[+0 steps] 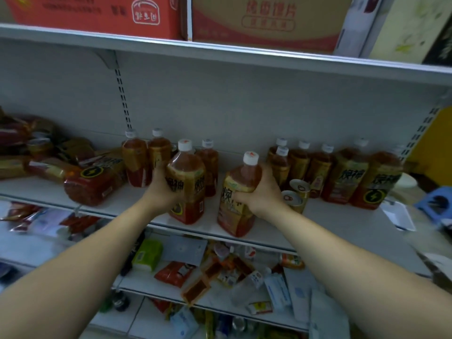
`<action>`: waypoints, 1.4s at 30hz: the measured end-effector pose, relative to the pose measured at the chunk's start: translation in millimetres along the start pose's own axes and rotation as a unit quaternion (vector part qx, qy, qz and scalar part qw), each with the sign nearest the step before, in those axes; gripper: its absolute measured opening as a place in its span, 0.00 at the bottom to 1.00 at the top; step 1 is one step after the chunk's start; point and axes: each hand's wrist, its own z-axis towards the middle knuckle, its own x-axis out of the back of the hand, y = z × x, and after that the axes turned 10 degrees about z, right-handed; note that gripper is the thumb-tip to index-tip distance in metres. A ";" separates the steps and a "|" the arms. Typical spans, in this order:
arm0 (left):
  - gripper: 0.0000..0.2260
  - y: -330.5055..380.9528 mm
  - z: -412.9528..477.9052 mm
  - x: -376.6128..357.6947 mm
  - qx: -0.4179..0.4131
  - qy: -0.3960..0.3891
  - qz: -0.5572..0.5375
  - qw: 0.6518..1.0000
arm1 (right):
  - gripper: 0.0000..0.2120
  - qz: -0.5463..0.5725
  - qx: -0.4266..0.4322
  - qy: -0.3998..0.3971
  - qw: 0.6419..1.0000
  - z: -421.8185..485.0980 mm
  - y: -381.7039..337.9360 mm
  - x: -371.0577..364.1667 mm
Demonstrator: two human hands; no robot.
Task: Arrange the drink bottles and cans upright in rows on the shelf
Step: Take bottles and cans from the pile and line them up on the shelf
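My left hand [162, 189] grips an upright amber drink bottle [189, 192] with a white cap near the front of the white shelf [342, 223]. My right hand [259, 192] grips a second bottle [238, 206] of the same kind, tilted slightly left, at the shelf's front edge. Behind them stand several upright bottles [146, 162] at the back left and another row [322, 172] at the back right. Two gold cans [297, 194] stand just right of my right hand. A bottle [95, 182] lies on its side at the left.
More bottles and cans lie heaped at the far left [29, 152]. Cardboard boxes [264, 20] fill the shelf above. The lower shelves hold loose packets and a green pack [148, 258]. A blue stool [437, 199] stands at the right.
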 end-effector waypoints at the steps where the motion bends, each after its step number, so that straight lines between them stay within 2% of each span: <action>1: 0.51 -0.9 -1.2 2.4 0.001 0.013 0.006 1.000 | 0.34 0.014 0.005 -0.001 1.000 -5.5 0.4 4.4; 4: 0.55 0.0 -6.4 7.1 0.020 -0.003 0.023 1.000 | 0.31 0.059 0.020 -0.002 0.998 -22.2 8.9 19.2; 8: 0.46 3.2 -5.0 6.5 0.035 -0.006 -0.032 0.999 | 0.31 0.112 0.013 0.027 0.993 -33.3 17.5 39.8; 15: 0.40 29.8 -34.1 -14.0 -0.013 0.058 -0.082 0.995 | 0.32 0.150 0.029 0.074 0.986 -33.7 27.1 93.3; 17: 0.38 44.6 -47.5 -21.1 -0.030 0.055 -0.112 0.992 | 0.32 0.153 0.031 0.091 0.984 -30.8 31.5 112.2; 20: 0.36 77.4 -66.3 -37.8 -0.058 0.034 -0.130 0.989 | 0.30 0.154 0.040 0.110 0.981 -30.0 36.8 141.4; 23: 0.33 119.1 -81.1 -66.7 -0.091 0.009 -0.137 0.986 | 0.33 0.135 0.033 0.131 0.982 -30.7 48.4 175.6; 28: 0.36 175.4 -92.1 -138.9 -0.122 -0.062 -0.125 0.983 | 0.30 0.090 0.016 0.143 0.985 -39.3 75.2 240.4; 34: 0.43 211.4 -83.4 -234.7 -0.110 -0.126 -0.112 0.980 | 0.29 0.099 -0.011 0.169 0.981 -47.9 117.9 297.0; 37: 0.42 219.0 -72.4 -266.9 -0.112 -0.123 -0.111 0.980 | 0.35 0.086 -0.028 0.131 0.987 -44.9 133.1 320.7; 40: 0.42 227.2 -61.6 -286.6 -0.111 -0.109 -0.113 0.981 | 0.39 0.008 -0.039 0.059 0.997 -36.0 139.0 345.8; 42: 0.42 231.7 -52.4 -293.3 -0.125 -0.115 -0.109 0.979 | 0.41 -0.050 -0.055 0.040 0.996 -24.3 143.7 358.2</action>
